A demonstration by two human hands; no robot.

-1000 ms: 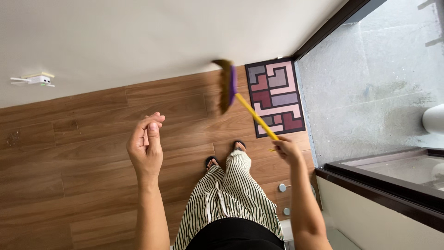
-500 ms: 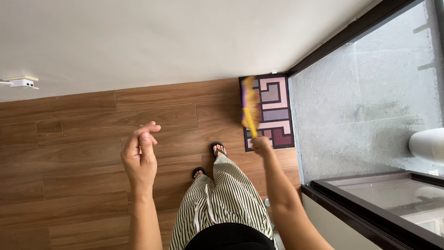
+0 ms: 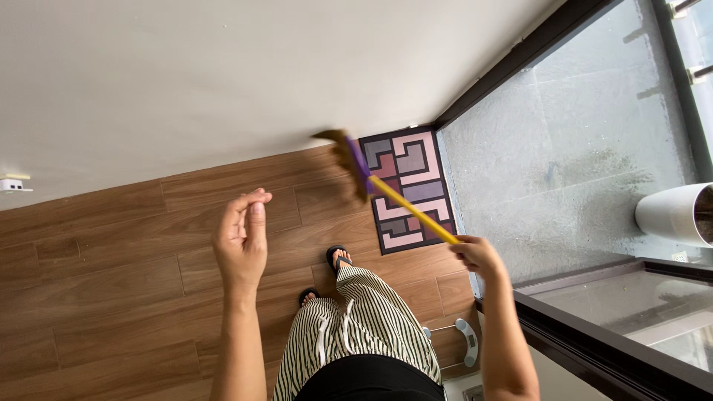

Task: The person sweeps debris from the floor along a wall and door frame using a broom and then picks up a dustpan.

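Broom [image 3: 371,178] was the thing in hand: a short one with a yellow handle, a purple collar and brownish bristles, gripped at the near end of the handle by the right hand [image 3: 475,255]. That hand was clenched around the handle tip, fingers wrapped over it. From there the long axis ran up and to the left, away from the body, so the bristle head lay at the far end, blurred, over the wooden floor [image 3: 96,245] close to the foot of the white wall [image 3: 223,67]. The head sat just beside the left edge of the patterned doormat [image 3: 405,189], and the handle crossed above that mat on a slant.

The left hand [image 3: 241,238] held nothing. It was raised in the air, well to the left of the mat, fingers loosely curled with thumb and fingertips drawn near together, touching neither the broom nor the floor. The right hand was plainly the one nearer to the broom.

Below the mat, two feet in dark sandals [image 3: 336,258] stood on the boards under striped trousers [image 3: 356,327]. Right of the mat lay a dark door frame and a grey tiled balcony floor [image 3: 564,148] with a white pot [image 3: 676,214] on it. A bathroom scale [image 3: 466,341] lay near the right forearm.
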